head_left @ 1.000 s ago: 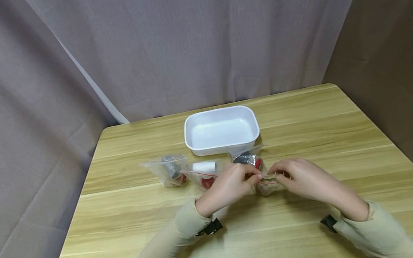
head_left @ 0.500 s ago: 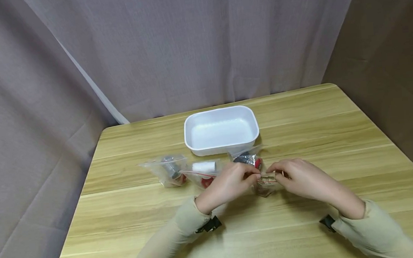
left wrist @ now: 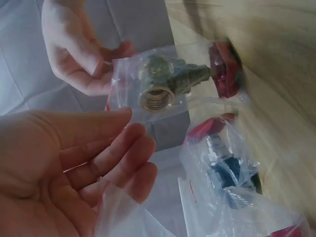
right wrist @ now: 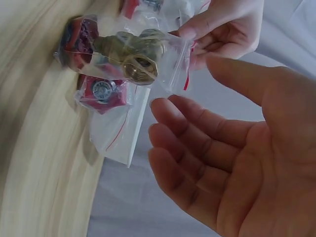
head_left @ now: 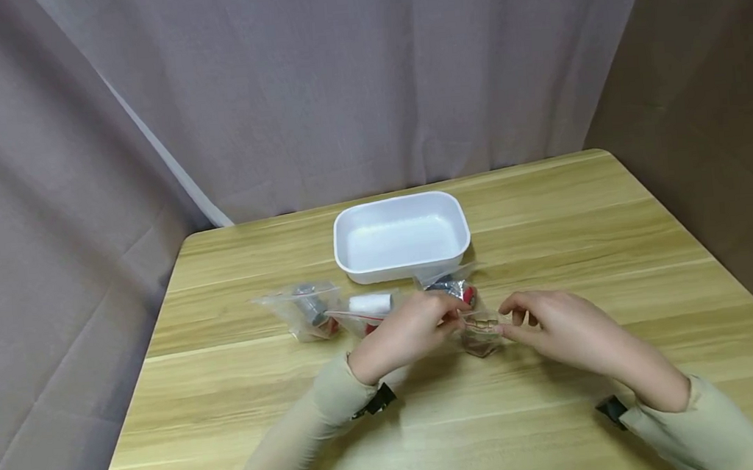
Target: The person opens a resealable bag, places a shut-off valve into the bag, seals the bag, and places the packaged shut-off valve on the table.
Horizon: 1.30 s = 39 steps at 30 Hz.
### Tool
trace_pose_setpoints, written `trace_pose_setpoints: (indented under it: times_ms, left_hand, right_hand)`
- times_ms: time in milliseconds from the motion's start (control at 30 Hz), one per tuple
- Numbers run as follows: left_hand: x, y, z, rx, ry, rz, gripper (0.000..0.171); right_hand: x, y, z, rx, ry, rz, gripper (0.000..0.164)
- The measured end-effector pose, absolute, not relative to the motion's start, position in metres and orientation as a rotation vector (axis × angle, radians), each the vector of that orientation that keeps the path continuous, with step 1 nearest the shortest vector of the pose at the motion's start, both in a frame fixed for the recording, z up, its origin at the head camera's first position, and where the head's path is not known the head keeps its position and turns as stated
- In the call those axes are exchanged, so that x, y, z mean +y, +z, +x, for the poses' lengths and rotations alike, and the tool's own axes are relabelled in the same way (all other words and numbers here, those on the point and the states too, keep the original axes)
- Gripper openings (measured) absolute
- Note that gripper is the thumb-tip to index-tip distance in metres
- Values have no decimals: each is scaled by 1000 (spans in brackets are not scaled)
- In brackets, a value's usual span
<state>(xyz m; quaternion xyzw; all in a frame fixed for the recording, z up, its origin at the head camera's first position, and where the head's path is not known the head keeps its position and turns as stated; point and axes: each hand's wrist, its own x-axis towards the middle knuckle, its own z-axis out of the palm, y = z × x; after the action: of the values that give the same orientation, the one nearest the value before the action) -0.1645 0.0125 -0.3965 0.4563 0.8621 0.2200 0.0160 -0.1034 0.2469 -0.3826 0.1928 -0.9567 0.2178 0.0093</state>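
A clear zip bag (head_left: 481, 341) with a red closure line holds a brass valve (left wrist: 160, 81) with a red handwheel (right wrist: 81, 42). It stands on the table between the hands, handwheel down and mouth up. My left hand (head_left: 411, 332) pinches one upper corner of the bag between thumb and fingers, as the right wrist view shows. On the other side, my right hand (head_left: 566, 331) has its thumb tip at the bag's edge. Its fingers (right wrist: 185, 128) are spread away from the thumb and loosely bent, with nothing between them.
Behind the hands stands a white plastic tub (head_left: 406, 269). Between it and the hands lie more zip bags: one with a grey fitting (head_left: 311, 306), one with a white cylinder (head_left: 370, 304), one with a dark and red part (head_left: 450, 286). A curtain (head_left: 338, 83) hangs behind the table.
My right hand has loosened from the bag's top edge, its thumb and forefinger parting and shifting slightly right. My left hand has moved slightly left, still at the bag's corner.
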Motion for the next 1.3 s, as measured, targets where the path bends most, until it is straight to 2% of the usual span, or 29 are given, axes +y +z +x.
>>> trace_pose_setpoints:
  times_ms: [167, 333, 1300]
  left_hand:
    - [12, -397, -165, 2754, 608, 1453, 8]
    - [13, -399, -165, 2790, 558, 1459, 6]
    - [7, -407, -165, 2892, 476, 1519, 6]
  right_hand:
    - [249, -384, -101, -2965, 665, 628, 18]
    - [250, -386, -100, -2932, 658, 622, 6]
    - [253, -400, -97, -2829, 494, 692, 10]
